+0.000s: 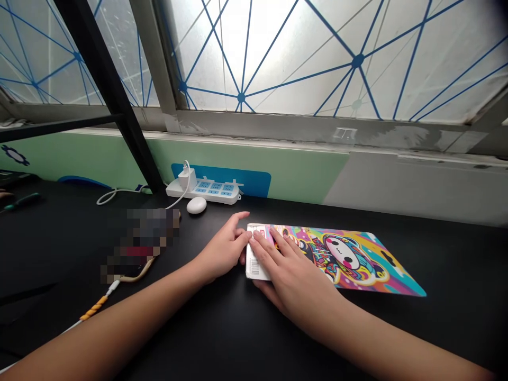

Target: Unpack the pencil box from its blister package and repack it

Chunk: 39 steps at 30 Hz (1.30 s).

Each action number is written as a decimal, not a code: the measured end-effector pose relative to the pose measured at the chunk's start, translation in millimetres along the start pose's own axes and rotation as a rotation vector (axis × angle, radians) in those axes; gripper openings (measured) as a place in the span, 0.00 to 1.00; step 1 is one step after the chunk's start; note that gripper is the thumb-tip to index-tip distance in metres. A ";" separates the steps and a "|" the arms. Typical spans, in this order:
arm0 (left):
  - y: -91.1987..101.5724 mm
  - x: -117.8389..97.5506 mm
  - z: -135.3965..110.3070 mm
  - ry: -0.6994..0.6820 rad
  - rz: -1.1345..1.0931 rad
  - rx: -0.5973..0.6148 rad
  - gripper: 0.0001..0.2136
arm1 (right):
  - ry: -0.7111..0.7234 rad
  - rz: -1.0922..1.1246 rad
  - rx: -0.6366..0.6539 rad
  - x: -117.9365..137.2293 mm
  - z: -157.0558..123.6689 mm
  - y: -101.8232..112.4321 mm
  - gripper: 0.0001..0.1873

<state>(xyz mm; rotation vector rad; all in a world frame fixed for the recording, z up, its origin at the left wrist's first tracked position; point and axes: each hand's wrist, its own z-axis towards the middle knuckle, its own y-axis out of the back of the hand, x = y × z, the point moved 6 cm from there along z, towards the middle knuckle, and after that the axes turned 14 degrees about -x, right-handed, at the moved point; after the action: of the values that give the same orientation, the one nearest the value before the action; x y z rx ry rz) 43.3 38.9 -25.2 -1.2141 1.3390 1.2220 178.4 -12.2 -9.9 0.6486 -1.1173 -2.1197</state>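
Note:
A colourful cartoon mouse pad (357, 259) lies flat on the black desk (456, 275). At its left end sits a white label or card (254, 264) with a barcode. My right hand (289, 272) lies flat on that end, fingers stretched over the white label. My left hand (224, 248) rests at the pad's left edge, thumb and fingers touching the label's corner, fingers loosely curled.
A white power strip (206, 190) with a plugged charger stands against the green wall, a small white oval device (196, 205) in front of it. A blurred object (138, 238) and a yellow-tipped cable (95, 307) lie to the left. Frosted windows rise behind.

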 end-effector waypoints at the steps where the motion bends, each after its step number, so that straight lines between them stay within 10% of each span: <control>1: 0.9 -0.7 0.8 0.001 -0.017 -0.011 0.28 | -0.006 -0.003 0.005 1.0 2.1 -1.9 0.33; 13: 2.7 1.2 2.1 0.038 -0.051 -0.055 0.29 | -0.043 0.037 0.145 -18.5 -3.4 9.7 0.49; 21: 6.8 -1.6 6.7 0.017 0.061 -0.076 0.22 | -0.060 -0.046 0.045 -69.1 -67.2 36.5 0.40; 31: 77.1 -23.8 37.8 -0.257 0.808 -0.123 0.26 | -0.020 -0.077 0.019 -81.1 -73.8 44.9 0.28; 39: 76.9 -27.6 32.4 -0.369 1.255 -0.206 0.23 | -0.033 -0.024 0.037 -82.6 -74.5 46.9 0.28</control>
<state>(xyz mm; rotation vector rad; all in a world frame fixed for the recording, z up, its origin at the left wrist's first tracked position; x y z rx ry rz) -30.6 74.9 6.2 -0.0914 1.7245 2.3294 298.6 -11.0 1.7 0.6486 -1.1745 -2.1418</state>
